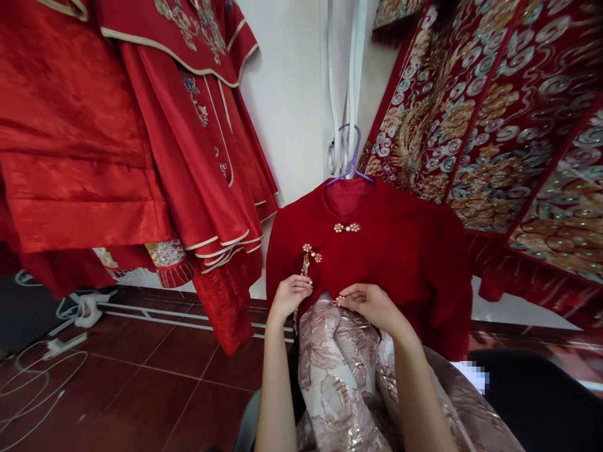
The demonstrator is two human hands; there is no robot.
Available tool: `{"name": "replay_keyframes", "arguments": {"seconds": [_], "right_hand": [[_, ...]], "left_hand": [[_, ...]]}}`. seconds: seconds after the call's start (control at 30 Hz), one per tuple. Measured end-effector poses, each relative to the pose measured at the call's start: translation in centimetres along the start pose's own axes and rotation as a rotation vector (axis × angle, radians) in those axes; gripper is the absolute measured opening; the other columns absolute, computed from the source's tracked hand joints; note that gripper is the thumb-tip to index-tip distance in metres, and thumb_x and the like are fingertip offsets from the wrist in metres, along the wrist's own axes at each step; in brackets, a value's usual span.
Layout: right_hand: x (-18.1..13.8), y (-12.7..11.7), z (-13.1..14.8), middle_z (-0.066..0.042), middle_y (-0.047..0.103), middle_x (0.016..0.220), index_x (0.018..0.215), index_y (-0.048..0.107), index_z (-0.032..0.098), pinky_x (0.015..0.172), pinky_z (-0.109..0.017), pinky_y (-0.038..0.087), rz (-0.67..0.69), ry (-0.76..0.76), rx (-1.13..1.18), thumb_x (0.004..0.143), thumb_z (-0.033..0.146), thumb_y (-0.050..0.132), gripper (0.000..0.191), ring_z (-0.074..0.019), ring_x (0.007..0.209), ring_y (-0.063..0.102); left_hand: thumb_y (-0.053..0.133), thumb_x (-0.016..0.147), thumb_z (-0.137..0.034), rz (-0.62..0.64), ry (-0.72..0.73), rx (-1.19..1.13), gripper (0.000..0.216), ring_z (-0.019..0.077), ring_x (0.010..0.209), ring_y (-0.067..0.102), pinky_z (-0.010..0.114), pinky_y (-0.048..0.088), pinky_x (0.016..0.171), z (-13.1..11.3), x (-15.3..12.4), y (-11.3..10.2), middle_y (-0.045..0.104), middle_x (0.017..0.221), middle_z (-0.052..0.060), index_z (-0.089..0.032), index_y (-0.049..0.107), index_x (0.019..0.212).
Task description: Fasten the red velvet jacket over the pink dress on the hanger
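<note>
Two bare forearms (419,383) are slanting up from the bottom edge, nearest my view, over shiny brocade cloth (348,402). The red velvet jacket (386,251) is hanging at centre on a purple hanger (352,168). My left hand (293,296) is pinching around the beaded tassel (306,266), its thumb hidden; my right hand (370,306) is pinching a small beaded ornament (337,302) at the hem, back up, fingers angling inward. By my judgement, I should be tensioning the velvet lightly between both, using fingertips and avoiding tugging the beads.
</note>
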State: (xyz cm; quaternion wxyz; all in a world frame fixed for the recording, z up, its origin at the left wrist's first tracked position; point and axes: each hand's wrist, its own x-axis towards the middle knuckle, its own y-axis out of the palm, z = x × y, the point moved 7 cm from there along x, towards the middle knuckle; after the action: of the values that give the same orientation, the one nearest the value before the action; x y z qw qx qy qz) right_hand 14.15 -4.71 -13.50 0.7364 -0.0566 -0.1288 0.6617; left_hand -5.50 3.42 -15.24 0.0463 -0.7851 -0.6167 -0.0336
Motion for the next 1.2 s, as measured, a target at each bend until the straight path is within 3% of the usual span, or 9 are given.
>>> {"name": "replay_keyframes", "arguments": {"seconds": [0.13, 0.2, 0.37, 0.43, 0.5, 0.87, 1.2], "right_hand": [[-0.9, 2.0, 4.0, -0.007, 0.074, 0.083, 0.084, 0.071, 0.017, 0.076, -0.03, 0.055, 0.122, -0.087, 0.164, 0.066, 0.034, 0.075, 0.025, -0.0177, 0.077, 0.069], [-0.1, 3.3, 4.9, -0.007, 0.074, 0.084, 0.084, 0.071, 0.017, 0.078, -0.031, 0.055, 0.084, -0.134, 0.207, 0.066, 0.034, 0.075, 0.025, -0.0178, 0.078, 0.069], [3.4, 5.6, 1.4, -0.007, 0.071, 0.076, 0.082, 0.067, 0.015, 0.07, -0.032, 0.056, -0.265, -0.178, 0.151, 0.07, 0.03, 0.069, 0.019, -0.0179, 0.07, 0.066], [3.8, 5.6, -0.1, -0.007, 0.069, 0.077, 0.084, 0.065, 0.015, 0.068, -0.032, 0.055, -0.429, -0.233, 0.091, 0.075, 0.034, 0.065, 0.021, -0.0177, 0.069, 0.065], [3.7, 5.8, -1.0, -0.008, 0.068, 0.081, 0.087, 0.064, 0.015, 0.069, -0.031, 0.055, -0.507, -0.294, 0.034, 0.079, 0.038, 0.06, 0.024, -0.0175, 0.071, 0.064], [3.2, 5.6, -1.3, -0.006, 0.069, 0.079, 0.088, 0.066, 0.016, 0.069, -0.029, 0.055, -0.42, -0.294, 0.091, 0.079, 0.041, 0.062, 0.027, -0.016, 0.07, 0.064], [3.1, 6.0, -1.8, -0.007, 0.067, 0.083, 0.09, 0.064, 0.016, 0.068, -0.029, 0.055, -0.471, -0.379, 0.009, 0.083, 0.043, 0.058, 0.028, -0.0155, 0.071, 0.064]], "left_hand": [[0.07, 0.055, 0.002, -0.011, 0.037, -0.02, 0.028, 0.0134, 0.07, 0.065, 0.028, 0.052, 0.074, 0.0, 0.2, 0.6, 0.07, 0.077, 0.006, -0.011, 0.066, 0.08], [0.068, 0.055, 0.002, -0.016, 0.061, -0.015, 0.028, 0.013, 0.068, 0.064, 0.027, 0.051, 0.072, 0.0, 0.3, 0.8, 0.071, 0.078, 0.005, -0.011, 0.065, 0.08], [0.068, 0.054, 0.002, -0.151, -0.002, -0.038, 0.024, 0.0122, 0.064, 0.063, 0.024, 0.051, 0.069, 0.8, 0.5, 0.1, 0.069, 0.068, 0.003, -0.011, 0.065, 0.073], [0.07, 0.052, 0.003, -0.171, -0.037, -0.081, 0.025, 0.0116, 0.064, 0.064, 0.024, 0.052, 0.07, 1.2, 0.6, 0.1, 0.068, 0.067, 0.003, -0.011, 0.066, 0.072], [0.071, 0.051, 0.003, -0.166, -0.048, -0.11, 0.025, 0.0112, 0.064, 0.064, 0.025, 0.052, 0.072, 1.3, 0.7, 0.2, 0.069, 0.066, 0.003, -0.011, 0.068, 0.072], [0.076, 0.049, -0.001, -0.195, -0.041, -0.157, 0.026, 0.0129, 0.066, 0.066, 0.027, 0.053, 0.074, 1.7, 0.8, -0.1, 0.072, 0.071, 0.006, -0.012, 0.07, 0.072], [0.081, 0.052, -0.011, -0.228, -0.002, -0.086, 0.021, 0.0141, 0.066, 0.067, 0.029, 0.053, 0.077, 1.3, 0.9, -0.1, 0.073, 0.073, 0.008, -0.011, 0.071, 0.071]]}}
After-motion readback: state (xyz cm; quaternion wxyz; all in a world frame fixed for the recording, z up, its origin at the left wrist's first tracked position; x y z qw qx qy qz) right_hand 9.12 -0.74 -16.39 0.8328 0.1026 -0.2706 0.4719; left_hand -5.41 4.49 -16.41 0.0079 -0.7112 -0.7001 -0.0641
